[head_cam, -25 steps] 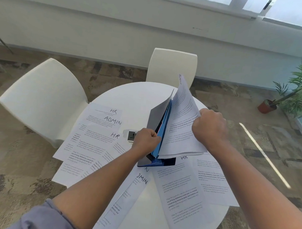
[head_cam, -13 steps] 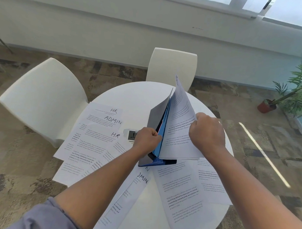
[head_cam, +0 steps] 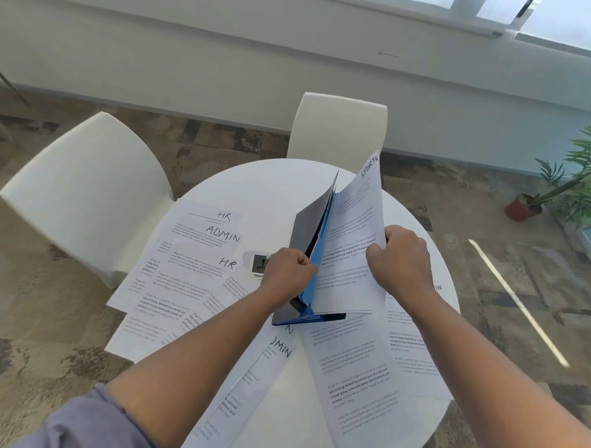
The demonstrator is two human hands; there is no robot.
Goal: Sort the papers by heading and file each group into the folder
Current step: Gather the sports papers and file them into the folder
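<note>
A dark folder (head_cam: 305, 229) with blue dividers stands open on edge in the middle of the round white table (head_cam: 265, 186). My left hand (head_cam: 287, 273) grips its dark cover and a blue divider, holding a pocket apart. My right hand (head_cam: 400, 261) grips a thin stack of sheets headed SPORTS (head_cam: 354, 239), which stands inside the folder to the right of the blue divider. Loose sheets headed HR and ADMIN (head_cam: 199, 254) lie spread on the table's left side. More printed sheets (head_cam: 355, 376) lie at the front and right, partly under my arms.
A small white device (head_cam: 257, 263) lies on the table just left of my left hand. Two white chairs (head_cam: 84, 189) stand at the left and at the far side of the table. A potted plant (head_cam: 563, 196) stands on the floor at the right.
My right hand has pushed the SPORTS stack down and leftwards, deeper into the folder, so the sheets stand more upright. My left hand has kept its hold on the cover.
</note>
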